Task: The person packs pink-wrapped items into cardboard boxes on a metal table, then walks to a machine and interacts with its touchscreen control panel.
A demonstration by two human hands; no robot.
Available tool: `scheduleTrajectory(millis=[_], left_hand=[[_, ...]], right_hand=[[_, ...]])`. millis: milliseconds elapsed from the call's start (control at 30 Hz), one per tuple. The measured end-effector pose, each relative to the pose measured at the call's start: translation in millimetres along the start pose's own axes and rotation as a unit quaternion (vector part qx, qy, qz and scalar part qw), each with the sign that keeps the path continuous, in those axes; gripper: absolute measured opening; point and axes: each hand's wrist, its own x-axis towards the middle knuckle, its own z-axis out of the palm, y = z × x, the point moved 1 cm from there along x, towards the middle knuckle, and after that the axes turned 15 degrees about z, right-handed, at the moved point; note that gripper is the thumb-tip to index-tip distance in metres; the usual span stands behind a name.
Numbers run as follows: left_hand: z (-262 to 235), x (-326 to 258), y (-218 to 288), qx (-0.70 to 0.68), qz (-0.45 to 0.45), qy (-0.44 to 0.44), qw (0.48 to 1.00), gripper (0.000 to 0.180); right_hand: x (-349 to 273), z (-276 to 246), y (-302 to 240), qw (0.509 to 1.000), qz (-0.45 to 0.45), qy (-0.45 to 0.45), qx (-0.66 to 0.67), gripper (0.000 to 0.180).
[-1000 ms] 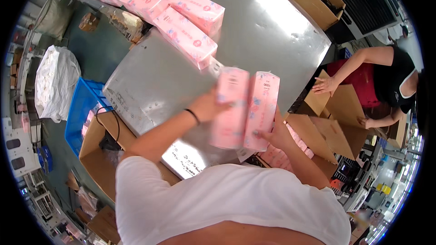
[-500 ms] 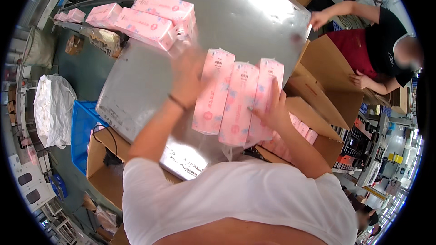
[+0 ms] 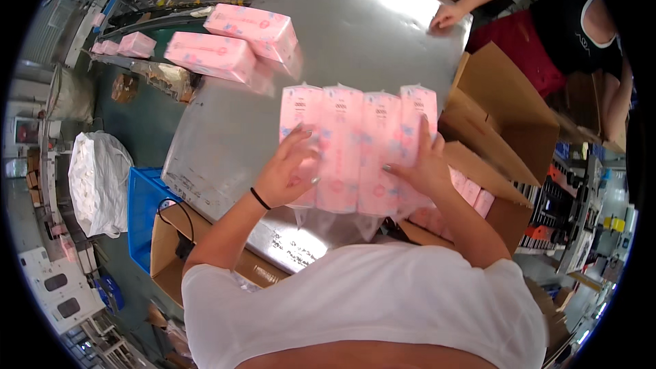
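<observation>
Several pink plastic-wrapped tissue packs (image 3: 342, 150) stand side by side in a row on the metal table (image 3: 232, 126), close in front of me. My left hand (image 3: 290, 164) grips the leftmost pack, fingers bent over its top and outer side. At the other end, my right hand (image 3: 422, 167) holds the rightmost pack, thumb reaching over toward its neighbour. The row is pressed between both hands. Two more pink packs, a nearer one (image 3: 208, 55) and a farther one (image 3: 253, 26), lie at the table's far left edge.
An open cardboard box (image 3: 502, 229) with pink packs inside stands at my right; another open carton (image 3: 506, 109) is beyond it. On the left are a blue crate (image 3: 142, 219), a carton (image 3: 167, 246) and a white sack (image 3: 99, 181). A co-worker's hand (image 3: 447, 17) rests at the table's far right.
My left hand has brought another pack to the left end of the row and now grips it. The co-worker's hand has moved farther onto the table.
</observation>
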Motion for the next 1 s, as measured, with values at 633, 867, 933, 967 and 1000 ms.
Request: scheduleTrajectory(millis=[633,867,933,967,1000], left_hand=[[-43.8,-78.8,-53.9,0.018,-0.28,0.141,0.949,0.043],[-24.8,-104.9,-102.1,-0.461,-0.489,0.211,0.71,0.068],[-10.3,-80.9,-85.8,-0.496,-0.445,0.228,0.71,0.073],[-1.8,-62.2,-74.2,-0.508,-0.383,0.204,0.744,0.075],[9.1,-43.0,-62.3,-0.518,-0.32,0.183,0.772,0.077]], right_hand=[[62.7,20.0,77.2,0.861,0.152,-0.323,0.363,0.076],[67.1,20.9,102.5,0.816,0.056,-0.234,0.526,0.082],[25.0,-17.2,112.6,0.779,0.051,-0.164,0.603,0.078],[21.9,-26.7,152.5,0.745,0.005,-0.181,0.642,0.078],[-4.4,-51.7,170.3,0.7,0.039,-0.112,0.704,0.075]])
